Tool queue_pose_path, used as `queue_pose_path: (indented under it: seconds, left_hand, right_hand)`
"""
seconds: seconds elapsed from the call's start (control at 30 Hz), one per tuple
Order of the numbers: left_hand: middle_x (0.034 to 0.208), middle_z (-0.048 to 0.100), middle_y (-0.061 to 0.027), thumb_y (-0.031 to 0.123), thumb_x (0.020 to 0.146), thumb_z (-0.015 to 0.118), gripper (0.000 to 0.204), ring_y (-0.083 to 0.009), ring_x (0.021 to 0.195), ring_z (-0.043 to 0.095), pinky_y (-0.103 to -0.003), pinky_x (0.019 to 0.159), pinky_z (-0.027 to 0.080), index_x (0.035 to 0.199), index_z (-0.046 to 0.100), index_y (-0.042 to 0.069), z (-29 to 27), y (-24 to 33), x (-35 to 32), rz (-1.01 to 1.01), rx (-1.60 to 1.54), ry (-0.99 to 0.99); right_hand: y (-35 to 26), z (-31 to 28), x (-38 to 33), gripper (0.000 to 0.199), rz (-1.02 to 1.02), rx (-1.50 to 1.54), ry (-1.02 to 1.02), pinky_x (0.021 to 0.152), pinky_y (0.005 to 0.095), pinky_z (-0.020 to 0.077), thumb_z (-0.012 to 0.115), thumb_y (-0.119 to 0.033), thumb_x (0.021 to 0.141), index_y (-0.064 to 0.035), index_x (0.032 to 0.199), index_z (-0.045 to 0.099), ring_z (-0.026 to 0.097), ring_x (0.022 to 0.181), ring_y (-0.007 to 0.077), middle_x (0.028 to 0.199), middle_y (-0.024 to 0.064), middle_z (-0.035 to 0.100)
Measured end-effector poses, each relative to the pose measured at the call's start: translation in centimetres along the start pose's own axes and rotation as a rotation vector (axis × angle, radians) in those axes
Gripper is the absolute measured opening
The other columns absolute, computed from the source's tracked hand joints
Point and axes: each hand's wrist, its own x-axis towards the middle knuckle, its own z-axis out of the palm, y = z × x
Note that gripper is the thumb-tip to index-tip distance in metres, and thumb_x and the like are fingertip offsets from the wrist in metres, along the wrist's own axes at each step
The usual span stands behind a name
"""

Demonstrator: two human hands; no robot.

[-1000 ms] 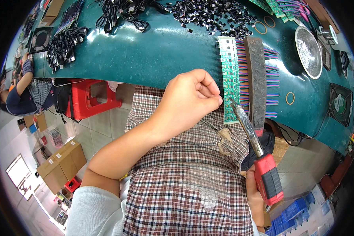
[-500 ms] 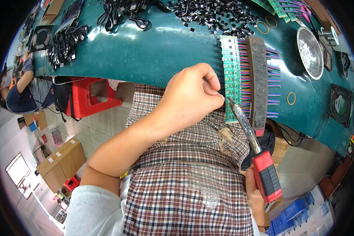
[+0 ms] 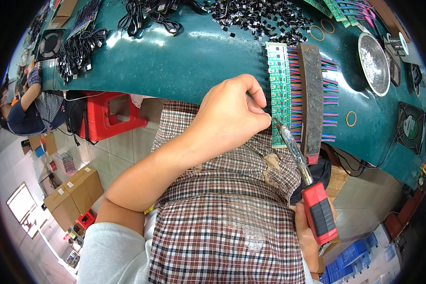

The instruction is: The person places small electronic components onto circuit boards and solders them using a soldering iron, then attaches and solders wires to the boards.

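My left hand (image 3: 232,113) is closed in a pinch at the near end of a long green circuit board strip (image 3: 278,85), holding a thin solder wire whose end is barely visible. My right hand (image 3: 307,236) grips the red and black handle of a soldering iron (image 3: 317,208). Its metal tip (image 3: 280,127) points up at the board's near end, right beside my left fingertips. Coloured wires (image 3: 330,94) fan out under a dark weight bar (image 3: 310,99) lying along the board on the green table (image 3: 194,57).
A round metal dish (image 3: 373,64) sits at the right, with black fans (image 3: 409,128) and rubber bands (image 3: 350,118) near it. Piles of small black connectors (image 3: 255,19) and black cables (image 3: 80,47) lie farther back. A red stool (image 3: 109,116) and another person (image 3: 28,109) are at the left.
My left hand has shifted slightly right toward the board's near end, and the iron's tip has come closer to my fingertips.
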Motion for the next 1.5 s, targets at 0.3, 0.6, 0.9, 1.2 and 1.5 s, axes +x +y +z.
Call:
queue_pose_path:
  seconds: [0.3,0.6,0.9,1.2,1.5]
  left_hand:
    - [0.08,0.069,-0.0073,-0.002,0.079,0.076,0.022,-0.0112,0.075,0.068,-0.026,0.066,0.055,0.089,0.057,0.002,-0.08,-0.09,0.21,0.002,0.022,0.016]
    - [0.08,0.069,-0.0073,-0.001,0.078,0.077,0.022,-0.0104,0.074,0.068,-0.025,0.066,0.055,0.089,0.058,0.002,-0.12,0.11,0.15,0.005,0.036,0.023]
    - [0.079,0.069,-0.007,0.0,0.078,0.077,0.022,-0.0098,0.074,0.067,-0.024,0.065,0.055,0.088,0.058,0.002,-0.05,0.04,0.06,0.012,0.031,0.027]
    - [0.08,0.068,-0.0067,-0.001,0.078,0.077,0.022,-0.0098,0.074,0.068,-0.024,0.065,0.055,0.088,0.058,0.002,-0.04,0.07,0.05,0.006,0.025,0.026]
    - [0.08,0.069,-0.007,-0.001,0.078,0.077,0.022,-0.011,0.076,0.069,-0.025,0.067,0.056,0.088,0.057,0.002,0.07,-0.21,-0.01,0.005,0.008,0.024]
  right_hand:
    - [-0.08,0.17,0.61,0.021,-0.074,-0.064,0.013,0.058,0.032,0.0509,0.076,0.001,0.068,0.0018,0.084,0.062,0.065,0.062,0.0272,0.075,0.0152,0.063]
    - [-0.05,0.05,0.71,0.02,-0.118,-0.058,0.013,0.058,0.0321,0.0511,0.075,0.0,0.068,0.0021,0.082,0.061,0.065,0.062,0.0271,0.075,0.0164,0.063]
    - [-0.09,0.27,0.63,0.021,-0.129,-0.046,0.065,0.057,0.0321,0.0511,0.074,0.002,0.07,0.003,0.086,0.062,0.064,0.062,0.0277,0.075,0.0165,0.064]
    - [-0.03,0.19,0.76,0.018,-0.131,-0.022,0.032,0.058,0.0327,0.0517,0.074,0.002,0.07,0.0034,0.084,0.062,0.064,0.063,0.028,0.074,0.0169,0.064]
    - [0.04,0.42,0.44,0.02,-0.116,-0.05,0.087,0.058,0.0321,0.0514,0.075,0.001,0.071,0.003,0.086,0.062,0.065,0.063,0.0274,0.076,0.0168,0.064]
